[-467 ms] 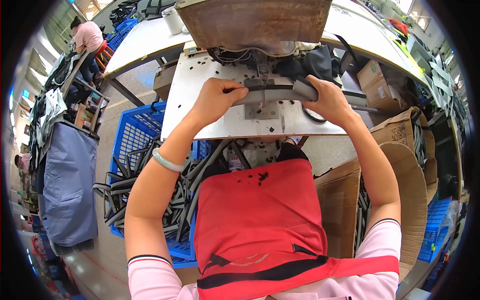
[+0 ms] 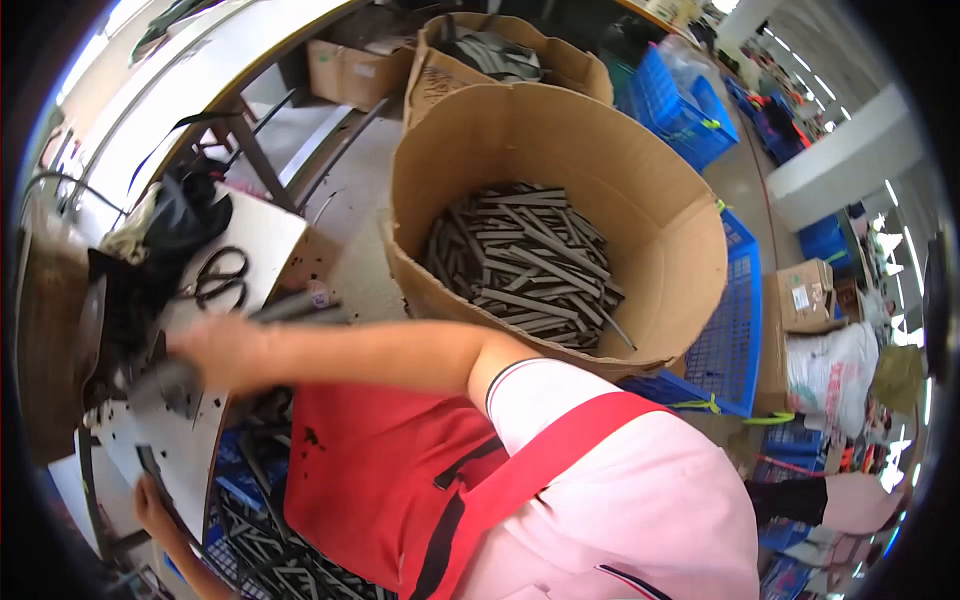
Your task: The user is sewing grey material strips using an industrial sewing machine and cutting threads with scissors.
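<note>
One dark grey strip is held at the edge of a white tabletop, the fingers of the left hand closed around it. It could be dropped over the edge if that grip were loosened. The right hand is blurred above the tabletop; whether its fingers are together, apart or clamped on anything cannot be told. Black-handled scissors lie near it and could be knocked or snagged by a careless sweep.

A large open carton is partly filled with loosely piled grey strips; a snag could be caused by one that is propped near its wall. Behind, a second carton is filled with grey pieces. More strips are tangled in a blue crate beside a red apron.
</note>
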{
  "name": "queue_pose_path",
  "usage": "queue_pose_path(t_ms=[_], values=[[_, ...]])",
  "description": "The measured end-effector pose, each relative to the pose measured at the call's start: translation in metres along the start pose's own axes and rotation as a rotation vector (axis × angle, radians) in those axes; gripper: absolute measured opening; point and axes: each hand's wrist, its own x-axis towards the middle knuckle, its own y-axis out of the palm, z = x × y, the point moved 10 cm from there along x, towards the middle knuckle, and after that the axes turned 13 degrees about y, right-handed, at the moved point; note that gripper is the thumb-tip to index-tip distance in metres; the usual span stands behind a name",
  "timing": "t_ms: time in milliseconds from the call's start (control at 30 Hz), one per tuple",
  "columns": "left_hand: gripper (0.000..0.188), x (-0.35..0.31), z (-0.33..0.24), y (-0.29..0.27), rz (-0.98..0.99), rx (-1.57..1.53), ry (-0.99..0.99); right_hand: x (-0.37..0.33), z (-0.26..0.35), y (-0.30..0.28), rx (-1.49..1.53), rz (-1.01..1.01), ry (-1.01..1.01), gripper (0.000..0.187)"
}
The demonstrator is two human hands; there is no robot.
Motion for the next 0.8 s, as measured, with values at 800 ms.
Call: queue_pose_path(t_ms=[800], values=[[0.016, -0.154, -0.179, 0.178, 0.788, -0.595, -0.329, -0.099, 0.009, 0.033, -0.350, 0.497, -0.331, 0.041]])
